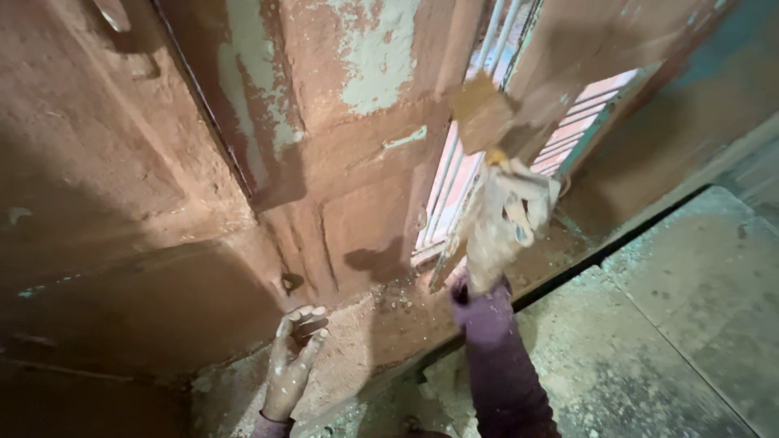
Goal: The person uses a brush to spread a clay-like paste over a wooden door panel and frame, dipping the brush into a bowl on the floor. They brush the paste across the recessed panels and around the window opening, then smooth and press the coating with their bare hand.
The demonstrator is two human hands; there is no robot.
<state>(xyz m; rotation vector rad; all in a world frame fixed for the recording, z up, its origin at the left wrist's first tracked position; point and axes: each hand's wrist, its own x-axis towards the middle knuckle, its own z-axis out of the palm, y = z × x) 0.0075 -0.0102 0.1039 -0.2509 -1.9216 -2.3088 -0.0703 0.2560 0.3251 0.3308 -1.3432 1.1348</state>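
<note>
Head view, gloved right hand (507, 219) blurred gripping sanding block (480, 112), bare left hand (294, 365) empty

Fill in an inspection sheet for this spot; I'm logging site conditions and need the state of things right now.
Surface: wall coated in reddish-brown plaster, pale green paint patches showing through.
Job's things: flat float pressed against the wall beside the window grille.
Clutter: plaster crumbs and dust on the ledge.
Grippers: right hand, gloved, grips the float; left hand bare, open, plaster-smeared, holding nothing.
Cables: nothing seen.
Surroundings: dusty concrete floor beyond a dark gap.
</note>
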